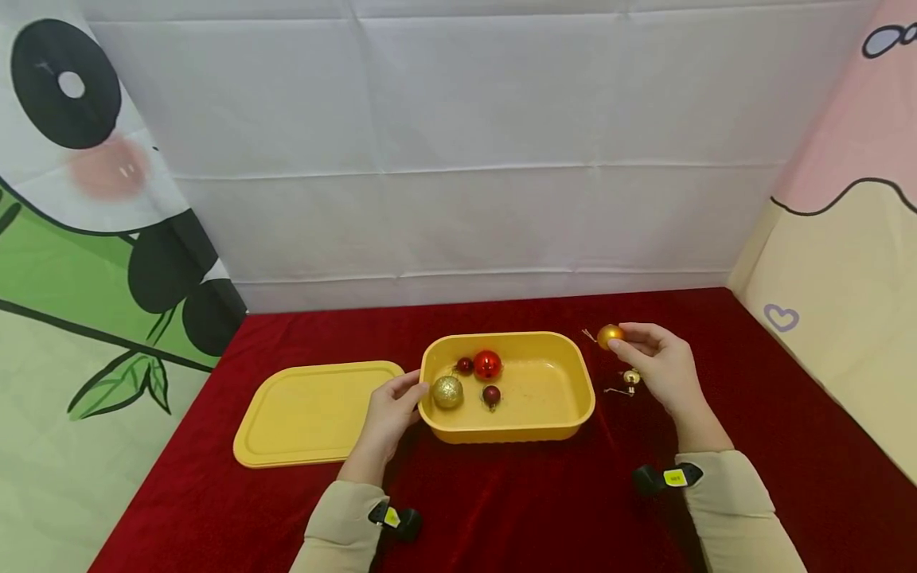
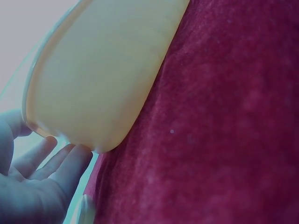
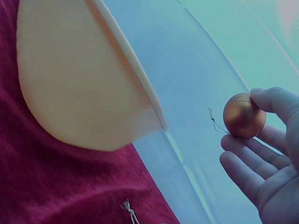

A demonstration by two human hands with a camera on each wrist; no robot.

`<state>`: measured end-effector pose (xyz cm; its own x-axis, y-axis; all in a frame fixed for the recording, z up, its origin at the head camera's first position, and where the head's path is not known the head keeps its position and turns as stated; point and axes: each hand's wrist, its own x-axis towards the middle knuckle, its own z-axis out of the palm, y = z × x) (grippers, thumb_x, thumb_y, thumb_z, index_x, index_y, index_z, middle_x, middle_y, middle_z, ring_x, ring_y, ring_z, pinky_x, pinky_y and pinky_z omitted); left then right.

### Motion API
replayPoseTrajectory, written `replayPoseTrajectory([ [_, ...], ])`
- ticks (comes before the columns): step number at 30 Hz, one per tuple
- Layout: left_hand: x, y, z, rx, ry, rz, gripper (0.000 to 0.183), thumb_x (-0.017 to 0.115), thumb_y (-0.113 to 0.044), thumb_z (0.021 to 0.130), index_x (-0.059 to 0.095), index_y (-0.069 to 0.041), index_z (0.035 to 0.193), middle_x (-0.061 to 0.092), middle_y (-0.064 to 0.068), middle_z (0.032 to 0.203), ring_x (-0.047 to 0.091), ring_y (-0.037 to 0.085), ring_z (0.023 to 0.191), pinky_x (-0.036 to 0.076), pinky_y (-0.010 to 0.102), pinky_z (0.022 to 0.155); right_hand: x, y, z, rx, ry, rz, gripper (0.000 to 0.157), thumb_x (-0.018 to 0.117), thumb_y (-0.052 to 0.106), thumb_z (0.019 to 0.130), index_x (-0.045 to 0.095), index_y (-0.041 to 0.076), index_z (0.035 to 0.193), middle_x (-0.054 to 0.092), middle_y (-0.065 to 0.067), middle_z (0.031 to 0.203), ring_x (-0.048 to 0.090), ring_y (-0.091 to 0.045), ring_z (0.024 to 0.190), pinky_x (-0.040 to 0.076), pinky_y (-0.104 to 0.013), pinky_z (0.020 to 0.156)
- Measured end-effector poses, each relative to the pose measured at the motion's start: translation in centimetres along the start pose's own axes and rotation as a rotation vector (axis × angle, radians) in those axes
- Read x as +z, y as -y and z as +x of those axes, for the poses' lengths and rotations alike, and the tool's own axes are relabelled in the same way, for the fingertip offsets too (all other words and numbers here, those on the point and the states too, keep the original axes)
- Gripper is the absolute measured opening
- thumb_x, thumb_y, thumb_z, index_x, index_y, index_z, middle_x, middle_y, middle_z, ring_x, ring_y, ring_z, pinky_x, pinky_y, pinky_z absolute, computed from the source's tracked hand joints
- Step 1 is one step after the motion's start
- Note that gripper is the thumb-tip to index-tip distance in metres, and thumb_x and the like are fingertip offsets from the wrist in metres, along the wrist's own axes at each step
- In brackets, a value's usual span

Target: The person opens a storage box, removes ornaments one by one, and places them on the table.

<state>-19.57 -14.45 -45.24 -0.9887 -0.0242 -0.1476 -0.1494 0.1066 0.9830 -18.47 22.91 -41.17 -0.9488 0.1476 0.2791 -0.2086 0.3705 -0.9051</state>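
A yellow plastic box [image 1: 544, 390] stands on the red cloth with several baubles in its left half. These are a shiny red bauble [image 1: 488, 364], a glittery gold bauble [image 1: 447, 392] and two small dark red ones. My left hand [image 1: 392, 410] grips the box's left end, thumb over the rim and fingertips against the outer wall in the left wrist view. Right of the box, my right hand [image 1: 662, 362] pinches a matte gold bauble [image 3: 243, 115] between thumb and fingers, its string loop hanging free. Below that hand, small shiny gold baubles [image 1: 631, 377] lie on the cloth.
A flat yellow lid [image 1: 315, 414] lies on the red cloth [image 1: 473, 493], left of the box and partly behind my left hand. White fabric [image 1: 487, 223] hangs at the back, with printed cartoon sheets on both sides.
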Motion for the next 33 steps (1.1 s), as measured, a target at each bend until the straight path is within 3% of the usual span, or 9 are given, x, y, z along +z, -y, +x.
replayPoseTrajectory([
  [18, 0.0, 0.0, 0.0, 0.006, -0.006, -0.011, 0.041, 0.058, -0.019, 0.094, 0.054, -0.004, 0.132, 0.056, 0.02, 0.128, 0.059, 0.022, 0.108, 0.055, 0.034, 0.085, -2.5, -2.2, 0.8, 0.074, -0.084, 0.024, 0.051, 0.067, 0.023, 0.088, 0.051, -0.007, 0.127, 0.056, 0.024, 0.093, 0.062, 0.009, 0.077, 0.053, -0.012, 0.07],
  [33, 0.0, 0.1, 0.1, 0.014, -0.003, -0.014, 0.039, 0.057, -0.017, 0.094, 0.055, -0.004, 0.131, 0.057, 0.019, 0.126, 0.06, 0.02, 0.105, 0.055, 0.032, 0.083, -3.1, -3.4, 0.7, 0.139, -0.046, -0.033, 0.056, 0.064, 0.03, 0.09, 0.048, -0.006, 0.13, 0.053, 0.022, 0.095, 0.056, 0.014, 0.079, 0.051, -0.009, 0.071],
])
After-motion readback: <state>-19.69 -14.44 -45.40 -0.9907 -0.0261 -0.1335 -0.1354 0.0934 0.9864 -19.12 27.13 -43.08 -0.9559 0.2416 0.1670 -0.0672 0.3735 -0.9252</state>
